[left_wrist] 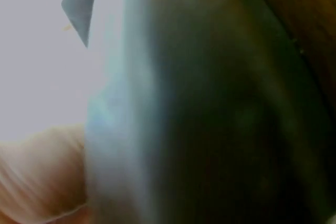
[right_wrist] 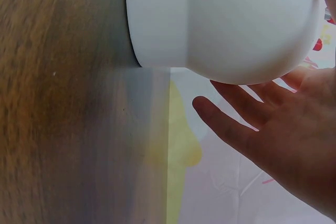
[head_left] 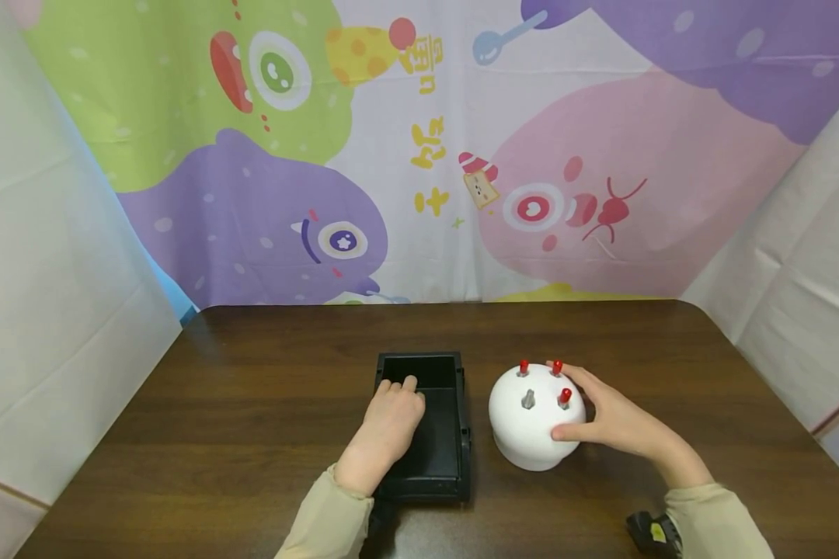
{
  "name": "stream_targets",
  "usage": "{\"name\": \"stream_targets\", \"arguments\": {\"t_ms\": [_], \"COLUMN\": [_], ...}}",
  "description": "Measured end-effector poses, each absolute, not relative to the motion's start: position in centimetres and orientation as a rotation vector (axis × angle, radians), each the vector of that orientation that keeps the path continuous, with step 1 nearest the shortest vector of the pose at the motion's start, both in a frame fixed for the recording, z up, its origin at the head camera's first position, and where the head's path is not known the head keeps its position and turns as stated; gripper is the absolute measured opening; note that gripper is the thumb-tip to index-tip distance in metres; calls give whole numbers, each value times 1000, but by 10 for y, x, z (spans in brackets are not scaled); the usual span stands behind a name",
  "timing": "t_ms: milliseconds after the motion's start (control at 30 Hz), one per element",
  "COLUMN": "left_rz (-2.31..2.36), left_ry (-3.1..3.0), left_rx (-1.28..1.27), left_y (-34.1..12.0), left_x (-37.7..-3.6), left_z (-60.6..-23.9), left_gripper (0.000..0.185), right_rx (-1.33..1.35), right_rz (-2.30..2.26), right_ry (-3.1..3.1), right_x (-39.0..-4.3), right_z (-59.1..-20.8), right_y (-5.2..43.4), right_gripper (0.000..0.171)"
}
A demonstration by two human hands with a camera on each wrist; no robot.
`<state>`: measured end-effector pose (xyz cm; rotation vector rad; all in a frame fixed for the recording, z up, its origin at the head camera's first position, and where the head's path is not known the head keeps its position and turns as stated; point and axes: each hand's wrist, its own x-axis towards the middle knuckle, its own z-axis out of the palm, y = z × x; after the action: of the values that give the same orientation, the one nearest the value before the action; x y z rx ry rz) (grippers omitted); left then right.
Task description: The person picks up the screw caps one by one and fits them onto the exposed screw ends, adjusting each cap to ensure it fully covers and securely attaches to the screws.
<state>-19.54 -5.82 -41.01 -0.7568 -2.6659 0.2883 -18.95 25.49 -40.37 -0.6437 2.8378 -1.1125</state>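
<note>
A black rectangular tray (head_left: 454, 435) lies on the dark wooden table (head_left: 252, 404), just left of centre. My left hand (head_left: 390, 419) rests on the tray's left side, its fingers bent loosely down into the tray and holding nothing. In the left wrist view only the blurred dark tray (left_wrist: 226, 129) shows. Right of the tray stands a white dome (head_left: 527, 427) with red pegs (head_left: 565, 397) and one grey peg (head_left: 527, 399) on top. My right hand (head_left: 604, 419) wraps round the right side of the white dome (right_wrist: 220, 24), thumb in front and fingers behind.
A cartoon-printed cloth (head_left: 419, 155) hangs behind the table, with white sheets at both sides. The table's far edge runs just behind the tray and dome. A small black device (head_left: 652, 532) sits at my right sleeve.
</note>
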Motion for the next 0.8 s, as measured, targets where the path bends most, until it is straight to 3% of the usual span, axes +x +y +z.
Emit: {"name": "stream_targets", "arguments": {"t_ms": [367, 800], "left_rz": [181, 125], "left_ry": [-2719, -2577], "left_rx": [-852, -854], "left_y": [-55, -55], "left_x": [-191, -185], "left_z": [-399, -386], "left_gripper": [17, 14], "right_rx": [-642, -636], "right_rz": [-1107, -1127], "right_ry": [2837, 2816], "right_x": [-189, -189], "right_z": [-403, -403], "right_y": [255, 255], "right_gripper": [86, 86]}}
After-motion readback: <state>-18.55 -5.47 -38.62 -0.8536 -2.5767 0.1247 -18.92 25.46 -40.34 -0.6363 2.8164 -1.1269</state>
